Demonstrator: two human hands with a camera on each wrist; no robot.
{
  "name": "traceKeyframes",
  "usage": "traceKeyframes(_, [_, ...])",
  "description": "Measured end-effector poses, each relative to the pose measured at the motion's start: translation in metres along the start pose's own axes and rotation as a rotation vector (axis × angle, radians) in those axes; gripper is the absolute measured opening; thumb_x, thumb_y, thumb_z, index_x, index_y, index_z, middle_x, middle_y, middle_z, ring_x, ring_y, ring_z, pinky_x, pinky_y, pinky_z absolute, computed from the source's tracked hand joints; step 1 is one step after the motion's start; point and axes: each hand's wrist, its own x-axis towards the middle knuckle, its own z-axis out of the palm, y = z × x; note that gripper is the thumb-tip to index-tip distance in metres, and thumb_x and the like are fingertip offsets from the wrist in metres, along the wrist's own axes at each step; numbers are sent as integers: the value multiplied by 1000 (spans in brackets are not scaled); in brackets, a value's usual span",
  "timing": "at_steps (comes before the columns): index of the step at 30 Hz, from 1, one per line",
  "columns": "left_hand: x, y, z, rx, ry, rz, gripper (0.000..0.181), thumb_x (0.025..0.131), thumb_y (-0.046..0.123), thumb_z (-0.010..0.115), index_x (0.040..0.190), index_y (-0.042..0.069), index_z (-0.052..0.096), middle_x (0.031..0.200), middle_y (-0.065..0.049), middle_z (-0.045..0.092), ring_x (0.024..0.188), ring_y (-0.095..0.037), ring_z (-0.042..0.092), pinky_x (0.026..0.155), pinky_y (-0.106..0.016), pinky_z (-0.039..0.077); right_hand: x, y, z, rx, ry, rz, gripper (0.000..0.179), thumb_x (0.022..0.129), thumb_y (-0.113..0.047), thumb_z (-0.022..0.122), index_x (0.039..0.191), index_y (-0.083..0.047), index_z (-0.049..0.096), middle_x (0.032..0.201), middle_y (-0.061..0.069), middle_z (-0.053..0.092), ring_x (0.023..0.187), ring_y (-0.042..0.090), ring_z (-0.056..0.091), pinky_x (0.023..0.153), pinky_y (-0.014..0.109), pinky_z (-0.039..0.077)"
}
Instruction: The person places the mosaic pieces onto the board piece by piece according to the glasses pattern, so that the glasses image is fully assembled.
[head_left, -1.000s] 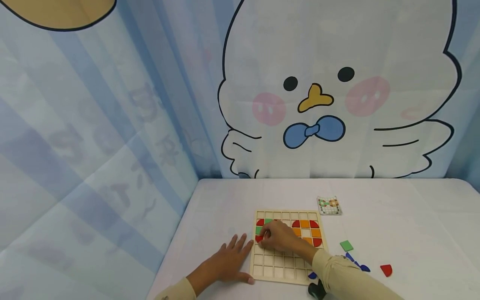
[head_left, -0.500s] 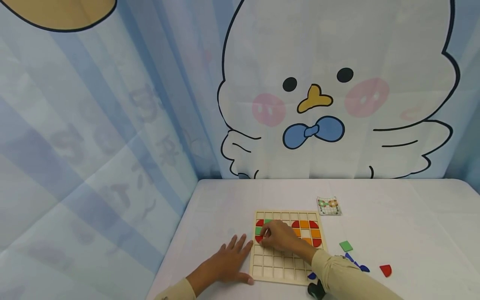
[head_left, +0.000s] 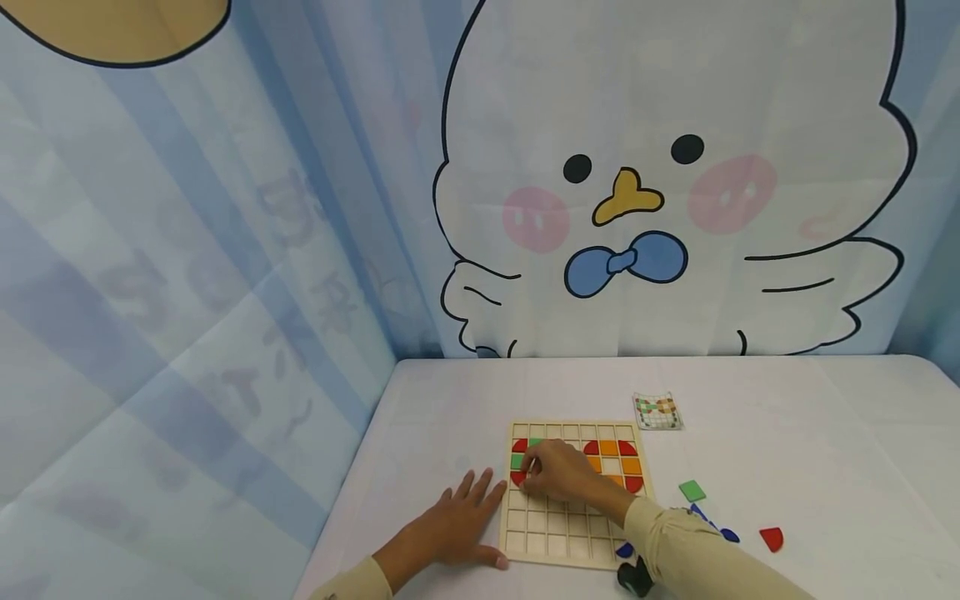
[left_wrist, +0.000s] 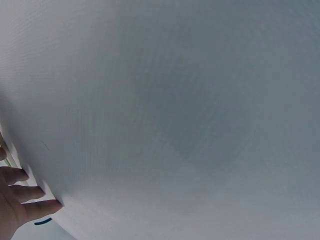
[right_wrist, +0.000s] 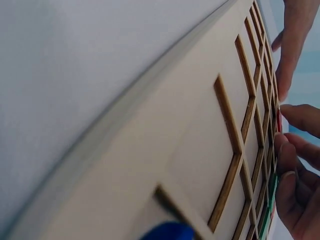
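Note:
My right hand (head_left: 558, 472) reaches over the left part of a wooden grid board (head_left: 555, 534), fingers curled. Its thumb and fingertips close about a red rounded piece (head_left: 517, 478) at the board's left edge; the same red piece (right_wrist: 279, 121) shows between the fingertips in the right wrist view. Just above it sits a green square (head_left: 517, 461), then another red rounded piece (head_left: 520, 445). The hand hides the cells under it. My left hand (head_left: 461, 521) lies on the table with fingers spread, its index fingertip and thumb against the board's left side.
Red rounded and orange pieces (head_left: 632, 466) form a ring on the board's right. A pattern card (head_left: 658, 412) lies behind. Right of the board are a green square (head_left: 692, 491), blue pieces (head_left: 729, 535) and a red piece (head_left: 772, 539). A dark object (head_left: 635, 578) sits by the right sleeve.

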Motion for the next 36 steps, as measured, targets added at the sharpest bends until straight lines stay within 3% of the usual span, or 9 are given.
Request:
traceKeyframes(8, [-3,0,-3,-3,10,-3,107,75,83,57,160,27,25,168,-7,22,151,-38,28,108,-60,42,-8,11,-18,75,-109,-167,21,89,-19,76,107,-8,73,90,-7,70,79,5,59,72,22,51])
traceKeyframes(11, [-4,1,-4,-11,3,-10,107,76,83,57,160,27,24,168,-7,21,151,-38,27,109,-60,42,-16,18,-29,94,-151,-178,26,92,-24,72,113,-9,71,94,-7,70,84,6,60,77,24,52])
traceKeyframes(17, [-4,3,-3,-19,-1,-17,108,75,84,57,161,28,23,168,-6,20,152,-37,26,110,-59,40,-39,43,-58,148,-168,-196,25,96,-25,68,114,-8,71,96,-7,69,83,4,60,72,23,51])
traceKeyframes(22, [-3,3,-2,-31,-2,-14,108,75,84,56,161,29,23,169,-5,19,153,-37,24,111,-60,39,-65,66,-83,172,-155,-162,26,97,-27,68,114,-7,71,97,-5,69,74,2,56,65,21,50])
traceKeyframes(29, [-2,2,-1,-43,-9,-23,109,74,84,57,161,30,22,169,-5,18,153,-36,23,112,-60,38,-97,98,-113,153,-145,-18,26,93,-23,72,115,-8,71,99,-2,68,65,6,56,59,23,52])
traceKeyframes(36, [0,1,0,-28,-13,-28,109,73,85,57,161,31,22,169,-3,18,153,-36,24,111,-60,39,-122,126,-132,62,-109,125,33,86,-24,80,116,-13,72,112,3,69,72,10,52,65,21,50])
